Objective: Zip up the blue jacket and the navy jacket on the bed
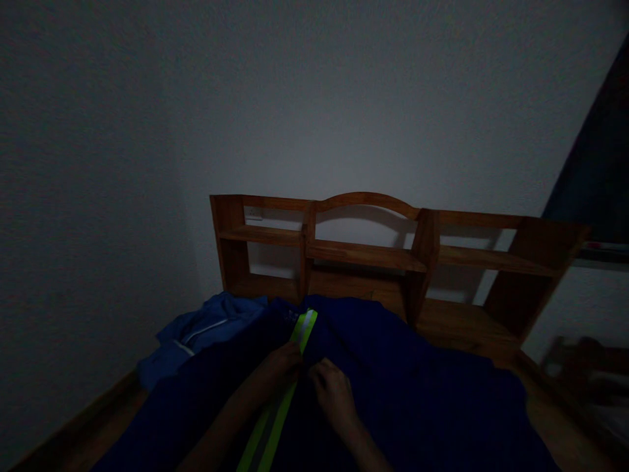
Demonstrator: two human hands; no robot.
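A dark blue garment (413,373) with a yellow-green and silver reflective stripe (308,321) lies spread out in front of me in dim light. My left hand (285,360) is on the stripe, its fingers closed at the fabric around it. Just to its right, my right hand (333,388) is over the blue cloth with fingers curled in a pinch. Darkness hides whatever may be between those right fingertips. The two hands are close together but apart.
Behind the garment stands a wooden shelf unit (363,252) with an arched top, against a pale wall (314,98). A lighter blue garment with white piping (211,328) lies crumpled at the left. A dark curtain (594,151) hangs at the far right.
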